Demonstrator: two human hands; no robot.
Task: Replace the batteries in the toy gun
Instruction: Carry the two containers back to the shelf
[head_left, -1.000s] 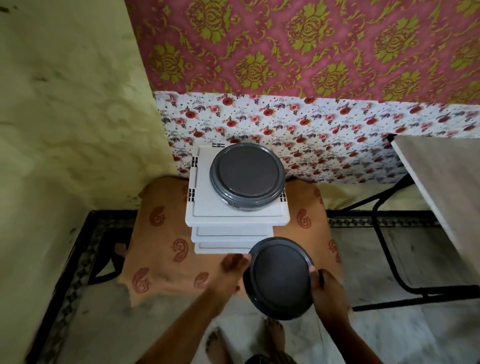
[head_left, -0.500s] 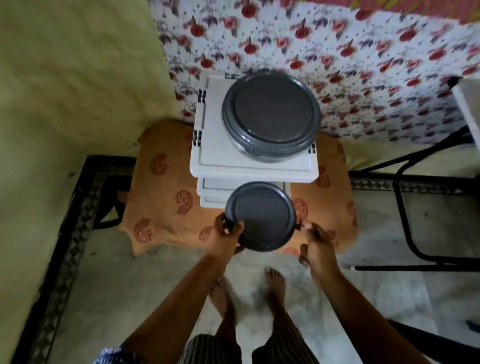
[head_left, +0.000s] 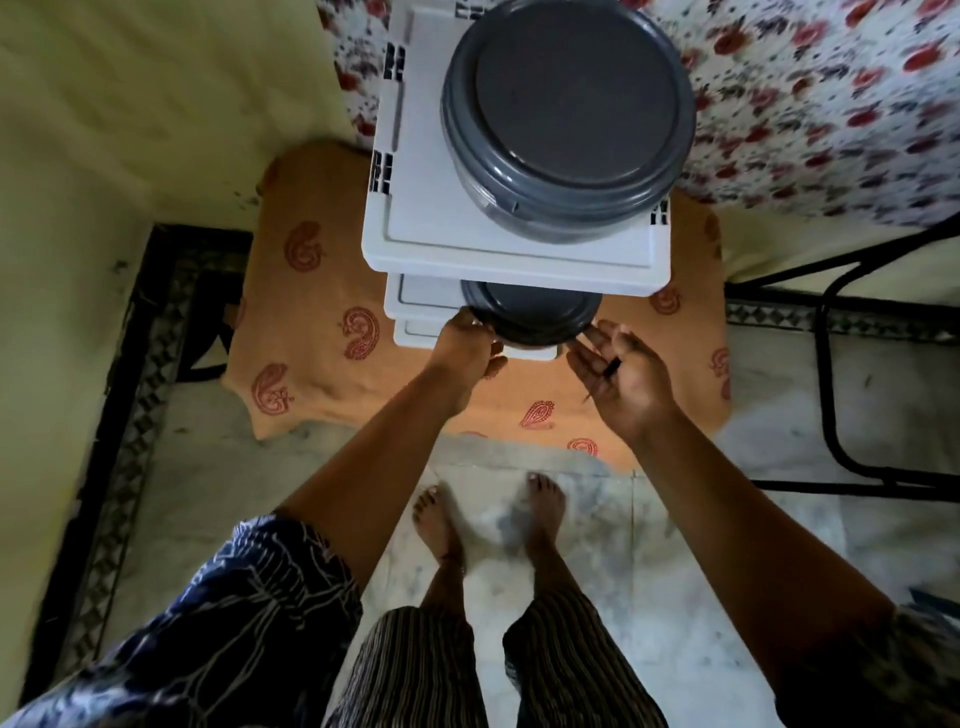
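No toy gun or batteries are in view. A small round grey container (head_left: 530, 317) sits on a lower shelf of a white plastic rack (head_left: 415, 228), half hidden under the top shelf. My left hand (head_left: 465, 345) grips the container's left rim. My right hand (head_left: 621, 371) is at its right side, fingertips straight and touching the rim, with a thin dark tool (head_left: 605, 371) held across the palm under the thumb.
A larger grey lidded container (head_left: 566, 114) stands on the rack's top shelf. The rack rests on an orange patterned cloth (head_left: 322, 332). A black metal table frame (head_left: 852, 364) is at the right, a yellow wall at the left. My bare feet (head_left: 488, 525) stand on the marble floor.
The small container has gone from in front of the rack down and inward onto the lower shelf. My view has tilted down and moved closer. My right hand's fingers have straightened beside it.
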